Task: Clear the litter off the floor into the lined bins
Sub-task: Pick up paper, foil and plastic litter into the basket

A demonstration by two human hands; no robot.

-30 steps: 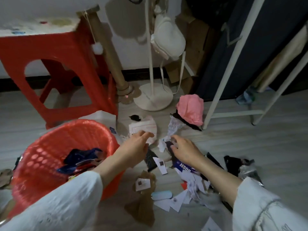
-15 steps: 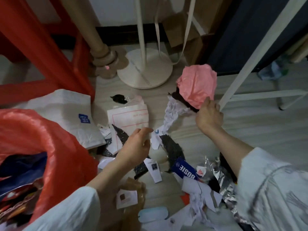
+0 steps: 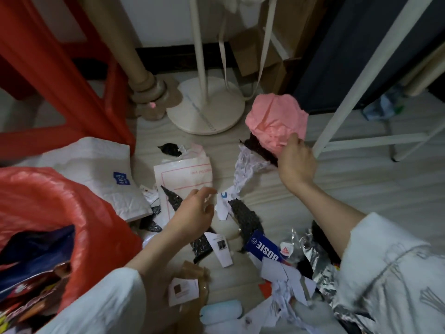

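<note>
While the crumpled pink paper at about one o'clock was pinched at its lower edge by the right hand, the left hand was held with fingers loosely curled and nothing grasped, just above torn white scraps on the floor. The red-lined bin was seen at nine o'clock, partly filled. More litter was spread toward five o'clock.
</note>
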